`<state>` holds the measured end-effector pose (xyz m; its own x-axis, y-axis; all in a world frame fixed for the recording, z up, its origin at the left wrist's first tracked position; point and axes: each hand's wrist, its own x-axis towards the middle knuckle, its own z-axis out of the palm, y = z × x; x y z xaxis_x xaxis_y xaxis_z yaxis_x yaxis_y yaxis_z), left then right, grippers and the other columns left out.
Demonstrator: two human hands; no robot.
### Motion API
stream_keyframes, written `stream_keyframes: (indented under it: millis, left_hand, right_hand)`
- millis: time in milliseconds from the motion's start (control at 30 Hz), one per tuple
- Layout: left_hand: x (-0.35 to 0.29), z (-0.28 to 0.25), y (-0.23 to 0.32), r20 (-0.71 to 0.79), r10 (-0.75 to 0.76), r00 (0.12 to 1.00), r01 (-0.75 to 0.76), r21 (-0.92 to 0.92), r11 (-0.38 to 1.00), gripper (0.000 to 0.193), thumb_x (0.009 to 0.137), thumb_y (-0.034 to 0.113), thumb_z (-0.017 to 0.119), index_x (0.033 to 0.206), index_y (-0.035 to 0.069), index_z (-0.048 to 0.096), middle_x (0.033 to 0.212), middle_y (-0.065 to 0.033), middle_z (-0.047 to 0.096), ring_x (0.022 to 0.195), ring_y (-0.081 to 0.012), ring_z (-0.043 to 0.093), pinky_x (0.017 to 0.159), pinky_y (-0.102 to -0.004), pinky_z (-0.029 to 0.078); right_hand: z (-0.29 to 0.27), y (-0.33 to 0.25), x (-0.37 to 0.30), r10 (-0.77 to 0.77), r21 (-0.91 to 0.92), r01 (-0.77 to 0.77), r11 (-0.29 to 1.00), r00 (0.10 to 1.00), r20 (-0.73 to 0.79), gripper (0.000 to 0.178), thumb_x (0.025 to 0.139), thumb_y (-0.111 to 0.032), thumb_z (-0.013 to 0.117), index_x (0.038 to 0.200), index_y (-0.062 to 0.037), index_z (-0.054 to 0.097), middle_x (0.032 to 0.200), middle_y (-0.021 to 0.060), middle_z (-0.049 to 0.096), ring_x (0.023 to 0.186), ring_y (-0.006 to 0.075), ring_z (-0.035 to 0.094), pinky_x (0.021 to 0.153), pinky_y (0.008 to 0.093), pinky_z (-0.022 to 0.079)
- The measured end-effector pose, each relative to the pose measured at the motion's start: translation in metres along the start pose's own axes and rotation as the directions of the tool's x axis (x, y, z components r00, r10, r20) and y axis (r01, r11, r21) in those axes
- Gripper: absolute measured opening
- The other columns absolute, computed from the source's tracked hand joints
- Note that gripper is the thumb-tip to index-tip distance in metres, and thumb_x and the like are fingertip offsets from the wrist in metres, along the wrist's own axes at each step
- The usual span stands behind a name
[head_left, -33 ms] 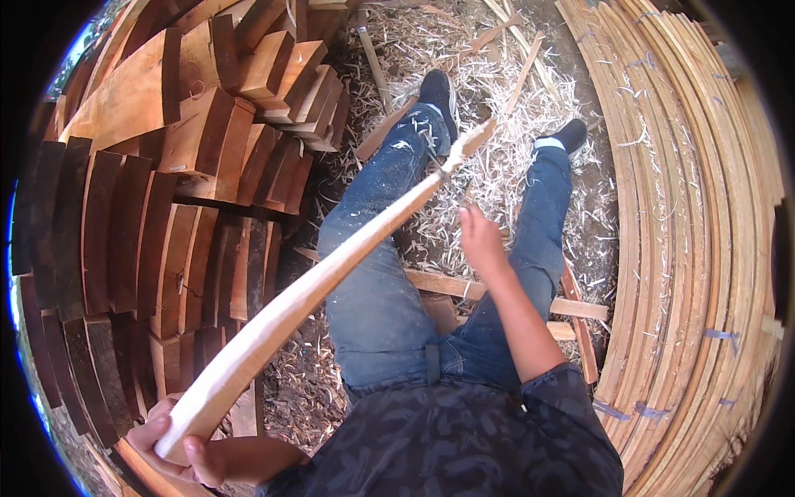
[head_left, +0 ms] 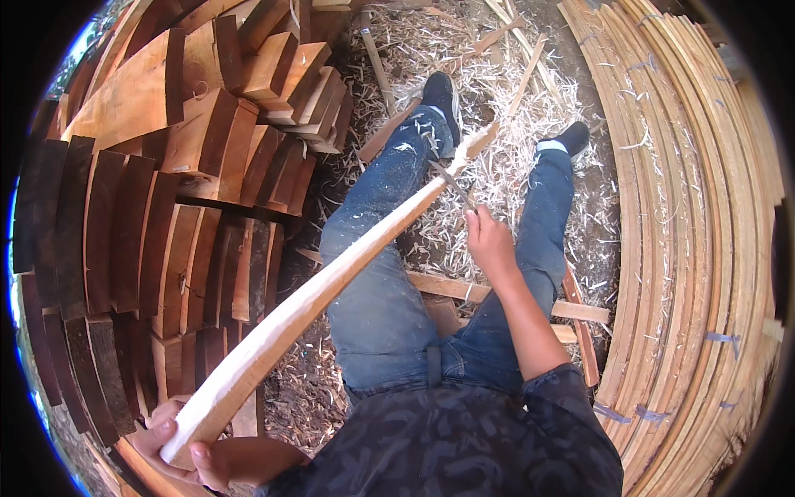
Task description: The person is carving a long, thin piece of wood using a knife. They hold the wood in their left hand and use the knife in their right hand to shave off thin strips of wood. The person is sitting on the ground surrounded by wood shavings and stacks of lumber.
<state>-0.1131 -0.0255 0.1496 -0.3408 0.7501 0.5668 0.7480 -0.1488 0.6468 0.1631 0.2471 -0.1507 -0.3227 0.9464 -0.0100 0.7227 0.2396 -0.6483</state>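
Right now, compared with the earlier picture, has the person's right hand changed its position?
Yes, slightly: the right hand, gripping a knife-like tool, is a little farther to the right, nearer the long stacked slats.

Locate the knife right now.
In the head view, the knife is above and right of centre, held in the right hand and crossing the wooden stick near the stick's far end.

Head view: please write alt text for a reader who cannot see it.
Left fingers grip the near end of a long wooden piece; right fingers hold a knife-like tool near the piece's far end. Shavings lie around the legs, with stacked wood left and long strips right.
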Motion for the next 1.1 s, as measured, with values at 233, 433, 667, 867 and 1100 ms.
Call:
stream_keyframes:
  millis: [233,433,667,867,1100]
  left_hand:
    - [-0.001,-0.006,-0.007,-0.027,0.004,1.000,-0.005,-0.029,1.000,0.042,0.084,0.021,0.060,0.112,-0.004,0.041,0.088,-0.0295,0.059,0.078,-0.0294,0.061,0.073,-0.0358,0.050]
    - [0.000,-0.007,-0.007,-0.040,0.025,0.999,-0.025,-0.007,1.000,0.041,0.083,0.020,0.059,0.111,-0.004,0.041,0.090,-0.0297,0.059,0.080,-0.0305,0.062,0.074,-0.0359,0.050]
    - [-0.003,-0.013,-0.014,-0.088,0.006,0.996,-0.002,0.046,0.999,0.041,0.083,0.024,0.061,0.110,-0.001,0.043,0.089,-0.0287,0.059,0.081,-0.0305,0.062,0.073,-0.0360,0.051]
    - [-0.008,-0.014,-0.016,-0.201,0.046,0.979,-0.005,0.201,0.980,0.044,0.081,0.028,0.062,0.109,-0.003,0.045,0.088,-0.0239,0.058,0.079,-0.0287,0.061,0.071,-0.0341,0.049]
    - [0.005,-0.004,-0.010,-0.079,0.055,0.995,-0.040,0.183,0.982,0.044,0.082,0.027,0.060,0.109,-0.005,0.047,0.091,-0.0192,0.054,0.081,-0.0270,0.058,0.074,-0.0336,0.046]
  right_hand:
    - [-0.027,-0.081,-0.019,-0.437,0.170,0.437,0.883,0.899,-0.035,0.024,0.095,-0.026,0.049,0.091,-0.0028,0.052,0.054,0.0140,0.055,0.048,0.0324,0.059,0.044,0.0414,0.047]
    - [-0.016,-0.041,0.000,0.019,0.035,-0.022,0.999,0.996,0.082,0.028,0.096,-0.028,0.045,0.087,-0.0018,0.053,0.052,0.0160,0.055,0.054,0.0357,0.061,0.046,0.0431,0.047]
    - [-0.006,-0.011,0.013,-0.006,-0.044,0.009,0.999,0.998,0.061,0.031,0.097,-0.031,0.043,0.083,-0.0044,0.051,0.055,0.0131,0.059,0.050,0.0322,0.062,0.043,0.0420,0.048]
    - [-0.028,-0.076,-0.002,-0.255,0.116,0.243,0.963,0.961,0.103,0.028,0.095,-0.030,0.048,0.083,-0.0048,0.051,0.054,0.0121,0.058,0.049,0.0299,0.061,0.043,0.0410,0.048]
    - [-0.007,-0.003,0.021,0.033,-0.038,-0.032,0.999,0.999,0.019,0.025,0.094,-0.028,0.051,0.086,-0.0042,0.051,0.056,0.0137,0.059,0.049,0.0320,0.061,0.043,0.0432,0.047]
